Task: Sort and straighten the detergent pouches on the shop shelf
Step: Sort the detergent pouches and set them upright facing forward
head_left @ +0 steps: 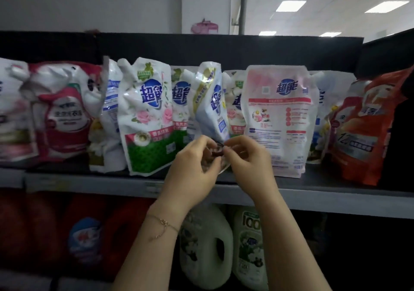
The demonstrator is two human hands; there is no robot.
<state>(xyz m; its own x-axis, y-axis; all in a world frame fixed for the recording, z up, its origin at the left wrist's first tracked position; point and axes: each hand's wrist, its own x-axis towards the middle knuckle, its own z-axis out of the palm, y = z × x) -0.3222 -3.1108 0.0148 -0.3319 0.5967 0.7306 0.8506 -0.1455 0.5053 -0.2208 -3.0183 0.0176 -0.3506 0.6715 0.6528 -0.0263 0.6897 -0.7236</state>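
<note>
Left of the grips, a green pouch (145, 116) stood on the shelf (89, 182). The left hand (192, 163), forearm raised and a bracelet (163, 223) at the wrist, pinched the bottom edge of the blue-and-white pouch (214, 102), which rose tilted and edge-on just above both grips. The right hand (246, 156) met it fingertip to fingertip, pinching the same edge. A pink pouch (280, 120) stood right of them.

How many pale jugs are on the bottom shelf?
2. One jug stands between the forearms; the other jug is just right of it, partly behind the right forearm. Others may be hidden in the dark further right.
</note>
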